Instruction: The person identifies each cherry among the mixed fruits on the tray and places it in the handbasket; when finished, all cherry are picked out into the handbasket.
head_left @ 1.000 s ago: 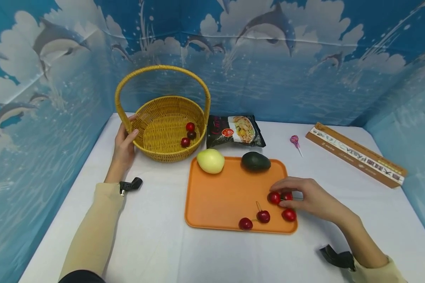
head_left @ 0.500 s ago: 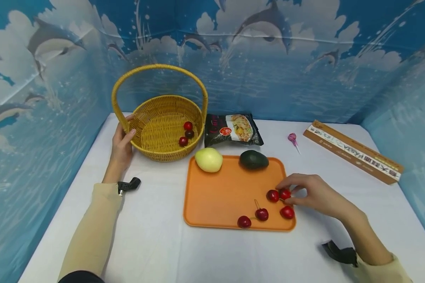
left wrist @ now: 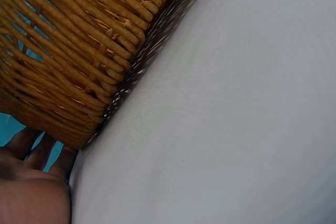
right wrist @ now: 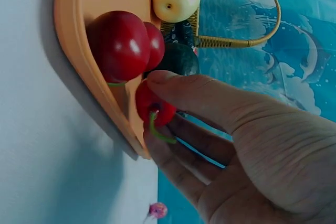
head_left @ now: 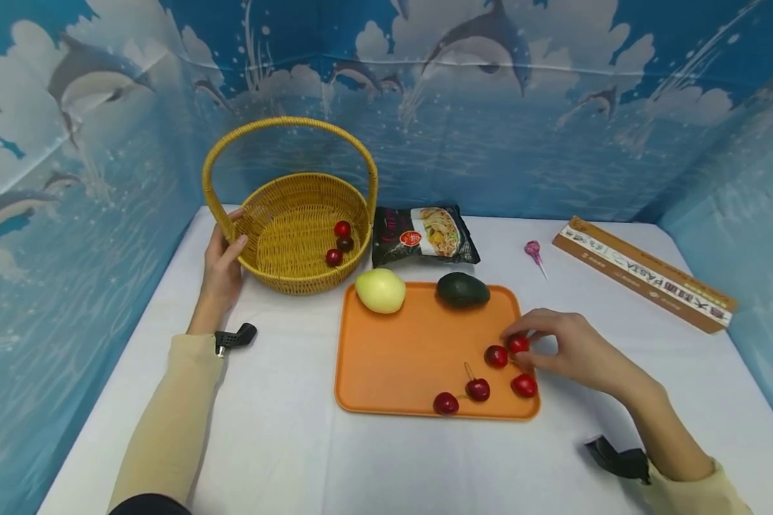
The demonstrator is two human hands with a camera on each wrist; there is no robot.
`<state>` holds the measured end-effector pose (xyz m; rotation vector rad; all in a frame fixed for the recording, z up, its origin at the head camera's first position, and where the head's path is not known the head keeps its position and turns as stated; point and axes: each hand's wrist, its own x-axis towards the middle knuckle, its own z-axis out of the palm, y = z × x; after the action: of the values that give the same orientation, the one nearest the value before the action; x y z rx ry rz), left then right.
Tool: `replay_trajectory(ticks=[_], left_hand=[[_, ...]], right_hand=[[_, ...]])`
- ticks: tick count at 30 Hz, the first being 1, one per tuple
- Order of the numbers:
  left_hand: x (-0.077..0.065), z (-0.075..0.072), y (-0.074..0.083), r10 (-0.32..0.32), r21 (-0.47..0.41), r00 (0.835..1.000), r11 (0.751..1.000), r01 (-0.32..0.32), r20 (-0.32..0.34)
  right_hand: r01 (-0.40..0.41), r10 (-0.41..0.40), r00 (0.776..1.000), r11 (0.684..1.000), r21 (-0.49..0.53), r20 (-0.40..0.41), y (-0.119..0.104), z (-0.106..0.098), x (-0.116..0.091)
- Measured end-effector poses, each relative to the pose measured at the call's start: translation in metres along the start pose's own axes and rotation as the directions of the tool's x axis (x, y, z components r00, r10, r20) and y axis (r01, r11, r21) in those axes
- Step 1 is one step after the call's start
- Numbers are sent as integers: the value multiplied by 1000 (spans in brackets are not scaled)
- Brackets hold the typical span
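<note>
In the head view my left hand (head_left: pixel 222 277) grips the left side of a yellow wicker basket (head_left: pixel 291 280), its thumb at the rim by the handle. Three dark red cherries (head_left: pixel 333 257) lie inside the basket. My right hand (head_left: pixel 570 350) is over the right edge of an orange tray (head_left: pixel 393 365), and its thumb and fingers pinch a red cherry (right wrist: pixel 152 107) with a green stem. Close by on the tray are another cherry (head_left: pixel 496 356) to the left and one (head_left: pixel 524 385) below. Two more cherries (head_left: pixel 477 389) rest near the front edge.
A pale yellow pear-like fruit (head_left: pixel 380 291) and an avocado (head_left: pixel 462 290) sit along the tray's back edge. Behind them lies a black food packet (head_left: pixel 421 236). To the right are a lollipop (head_left: pixel 535 254) and a long pasta box (head_left: pixel 644 275). A dolphin-printed cloth (head_left: pixel 464 157) surrounds the table.
My right hand has shifted slightly right, from between two cherries to the right-hand one, and its fingers have closed about it. My left hand stays on the basket.
</note>
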<state>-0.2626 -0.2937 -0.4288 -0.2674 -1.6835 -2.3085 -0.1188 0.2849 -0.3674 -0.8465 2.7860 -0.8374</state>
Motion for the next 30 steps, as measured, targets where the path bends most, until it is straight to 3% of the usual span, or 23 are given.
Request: replay_trajectory(ticks=[5, 10, 22, 30], left_hand=[[-1, 1, 1, 12, -7, 1000, 1000, -12, -1], [-4, -1, 1, 17, -15, 1000, 1000, -17, -6], [0, -3, 5, 51, -32, 999, 998, -51, 12], [0, 2, -1, 26, -32, 1000, 999, -26, 3]], right_hand=[[45, -46, 998, 999, -21, -53, -7, -6, 7], [46, -46, 999, 999, -3, -25, -19, -9, 26], [209, -211, 977, 976, 63, 16, -61, -6, 97], [242, -250, 967, 964, 112, 59, -87, 0, 140]])
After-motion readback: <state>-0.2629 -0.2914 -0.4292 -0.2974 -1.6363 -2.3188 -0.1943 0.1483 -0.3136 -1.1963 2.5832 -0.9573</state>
